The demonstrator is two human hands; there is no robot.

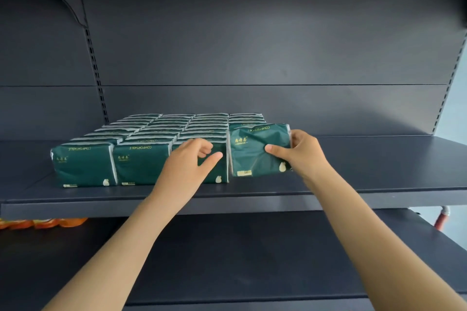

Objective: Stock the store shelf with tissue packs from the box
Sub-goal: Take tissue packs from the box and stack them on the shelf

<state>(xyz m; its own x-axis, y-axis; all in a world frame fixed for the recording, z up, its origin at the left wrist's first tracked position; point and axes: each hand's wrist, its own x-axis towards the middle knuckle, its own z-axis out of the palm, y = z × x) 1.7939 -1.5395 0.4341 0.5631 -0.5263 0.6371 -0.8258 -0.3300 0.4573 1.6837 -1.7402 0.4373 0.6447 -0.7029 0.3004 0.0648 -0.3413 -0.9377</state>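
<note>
Dark green tissue packs (141, 161) with gold lettering and white edges fill a charcoal-grey shelf (353, 174); orange packages (43, 223) below.

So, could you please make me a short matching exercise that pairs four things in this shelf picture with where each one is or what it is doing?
Things:
1. left hand
2. right hand
3. orange packets
4. leftmost front tissue pack

States:
A. on the lower shelf, far left
B. standing at the left end of the front row
C. gripping a tilted green pack
D. open in front of the third front pack

Pairs: 1-D, 2-C, 3-A, 4-B
</note>
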